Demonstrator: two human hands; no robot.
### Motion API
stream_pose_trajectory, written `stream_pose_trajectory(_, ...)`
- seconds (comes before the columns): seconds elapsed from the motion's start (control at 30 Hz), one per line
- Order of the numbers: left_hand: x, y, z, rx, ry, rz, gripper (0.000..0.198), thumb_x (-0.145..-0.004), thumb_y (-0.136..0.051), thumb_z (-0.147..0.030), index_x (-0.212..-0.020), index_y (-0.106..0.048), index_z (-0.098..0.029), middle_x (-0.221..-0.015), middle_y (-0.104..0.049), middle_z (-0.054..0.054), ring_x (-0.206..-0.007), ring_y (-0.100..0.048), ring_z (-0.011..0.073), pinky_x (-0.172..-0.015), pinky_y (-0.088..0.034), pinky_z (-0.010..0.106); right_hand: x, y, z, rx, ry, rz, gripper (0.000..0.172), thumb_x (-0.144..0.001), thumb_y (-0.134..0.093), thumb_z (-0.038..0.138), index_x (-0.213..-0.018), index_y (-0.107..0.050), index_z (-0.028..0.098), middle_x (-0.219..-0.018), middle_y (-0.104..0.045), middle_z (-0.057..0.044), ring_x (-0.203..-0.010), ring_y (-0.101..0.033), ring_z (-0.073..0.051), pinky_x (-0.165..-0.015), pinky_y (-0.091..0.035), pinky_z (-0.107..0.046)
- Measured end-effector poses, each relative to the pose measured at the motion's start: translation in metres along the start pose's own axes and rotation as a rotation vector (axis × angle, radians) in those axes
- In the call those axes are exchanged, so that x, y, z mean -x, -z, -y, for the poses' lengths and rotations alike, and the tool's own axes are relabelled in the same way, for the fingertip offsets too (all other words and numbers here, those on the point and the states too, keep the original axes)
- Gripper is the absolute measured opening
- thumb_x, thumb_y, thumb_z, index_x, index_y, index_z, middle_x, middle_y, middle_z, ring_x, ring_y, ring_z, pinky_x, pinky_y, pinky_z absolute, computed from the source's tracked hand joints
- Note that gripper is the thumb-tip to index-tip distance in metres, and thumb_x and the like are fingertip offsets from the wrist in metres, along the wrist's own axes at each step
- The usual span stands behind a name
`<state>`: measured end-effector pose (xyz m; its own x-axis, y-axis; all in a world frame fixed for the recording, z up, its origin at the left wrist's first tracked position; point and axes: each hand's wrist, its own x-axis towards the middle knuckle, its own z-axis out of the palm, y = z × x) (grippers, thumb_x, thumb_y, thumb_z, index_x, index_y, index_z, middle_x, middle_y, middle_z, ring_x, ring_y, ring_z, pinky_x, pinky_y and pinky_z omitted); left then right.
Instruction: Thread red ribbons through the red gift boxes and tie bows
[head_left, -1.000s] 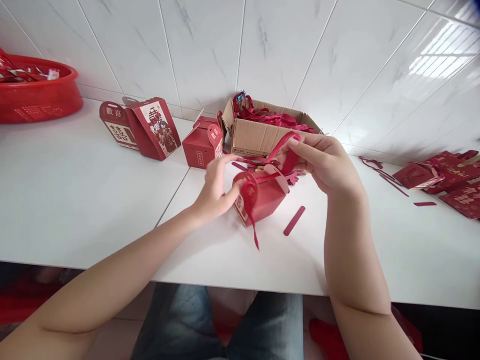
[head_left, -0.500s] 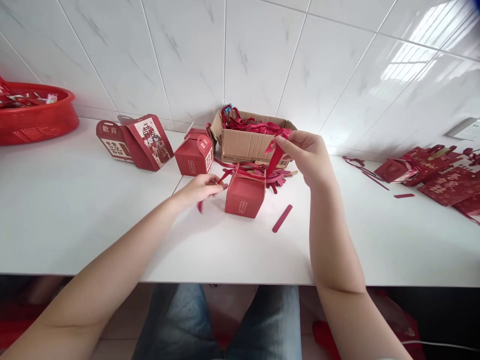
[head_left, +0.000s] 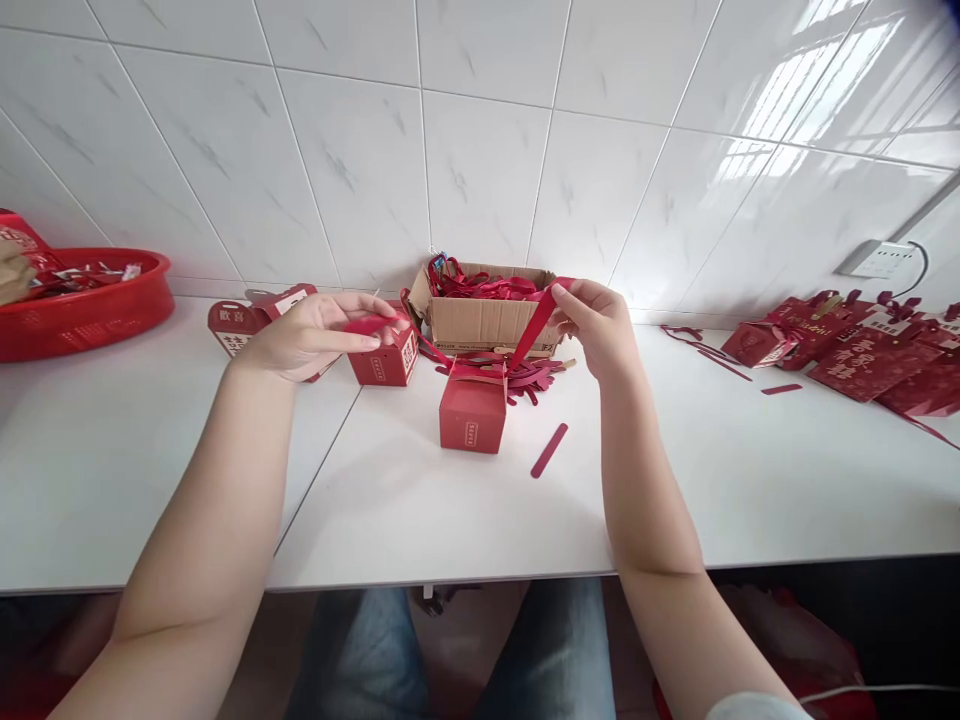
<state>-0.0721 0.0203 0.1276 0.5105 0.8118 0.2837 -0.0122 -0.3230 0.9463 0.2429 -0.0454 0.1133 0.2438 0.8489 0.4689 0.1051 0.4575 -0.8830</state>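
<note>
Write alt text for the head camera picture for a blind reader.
Two bare hands hold the ends of a red ribbon that dips to the top of a small red box on a white table: the left hand pinches one end, the right hand the other. Behind it stands a cardboard box of ribbons, with a red basket far left.

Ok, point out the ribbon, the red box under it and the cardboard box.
ribbon point(head_left: 535, 332): head view, slanting stretch above the red box.
red box point(head_left: 471, 428): head view, front face.
cardboard box point(head_left: 480, 322): head view, front wall.
</note>
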Motion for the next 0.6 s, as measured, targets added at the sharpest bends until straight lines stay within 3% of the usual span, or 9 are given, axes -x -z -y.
stream_pose_trajectory(0.1, -0.009, -0.018, -0.007, -0.011, -0.023, 0.069, 0.035, -0.063, -0.080, -0.016, -0.098, -0.074, -0.018, -0.085, -0.074, 0.006, -0.086, -0.067, 0.0224, -0.070, -0.053, 0.028, 0.001, -0.002, 0.000, -0.032, 0.039, -0.032, 0.014, -0.077, -0.070, 0.034, -0.079, -0.066, 0.021, -0.072, -0.064, 0.002, -0.060, -0.058, -0.008, -0.052, -0.041, -0.021)
stream_pose_trajectory(0.33, -0.031, -0.051, -0.011, 0.039, -0.229, -0.119, 0.019, -0.070, -0.077, -0.024, -0.086, -0.073, -0.016, -0.090, -0.074, 0.009, -0.091, -0.070, 0.0226, -0.086, -0.054, 0.035, 0.002, -0.019, 0.001, -0.052, 0.089, 0.010, 0.019, -0.079, -0.067, 0.041, -0.080, -0.069, 0.022, -0.079, -0.068, 0.000, -0.071, -0.061, -0.011, -0.061, -0.049, -0.024)
stream_pose_trajectory(0.5, -0.037, -0.062, -0.015, 0.086, -0.318, -0.098, 0.026, -0.067, -0.079, -0.021, -0.092, -0.072, -0.017, -0.098, -0.074, 0.008, -0.089, -0.071, 0.0216, -0.091, -0.054, 0.037, 0.004, -0.033, 0.002, -0.104, 0.118, 0.057, 0.018, -0.079, -0.069, 0.038, -0.090, -0.069, 0.024, -0.092, -0.072, -0.002, -0.084, -0.066, -0.014, -0.079, -0.055, -0.031)
stream_pose_trajectory(0.6, -0.038, -0.061, -0.015, 0.038, -0.315, -0.116, 0.024, -0.070, -0.078, -0.024, -0.092, -0.073, -0.016, -0.097, -0.074, 0.008, -0.086, -0.071, 0.0200, -0.083, -0.055, 0.032, 0.003, -0.037, 0.004, -0.095, 0.138, 0.041, 0.018, -0.079, -0.068, 0.038, -0.090, -0.068, 0.024, -0.092, -0.072, -0.002, -0.084, -0.066, -0.014, -0.078, -0.055, -0.031)
